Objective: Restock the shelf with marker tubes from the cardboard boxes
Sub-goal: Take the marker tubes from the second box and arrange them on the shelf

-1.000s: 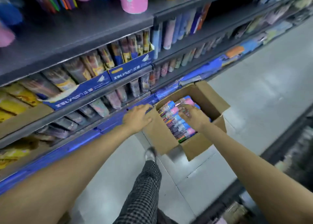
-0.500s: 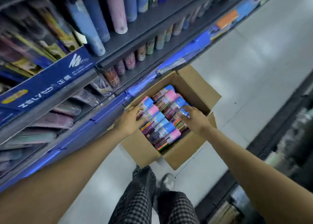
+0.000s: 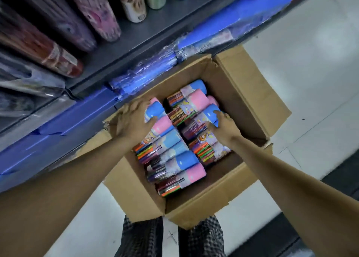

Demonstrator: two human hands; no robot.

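Hands (image 3: 134,120) (both reaching down) grip marker tubes (image 3: 155,113).

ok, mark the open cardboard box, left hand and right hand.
open brown cardboard box (image 3: 250,93): head view, far inner wall.
left hand (image 3: 132,120): head view, back of hand.
right hand (image 3: 223,126): head view, back of hand.

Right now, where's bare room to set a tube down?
Bare shelf board right of the cream tube; bare floor right of the box. The box is packed, both hands inside.
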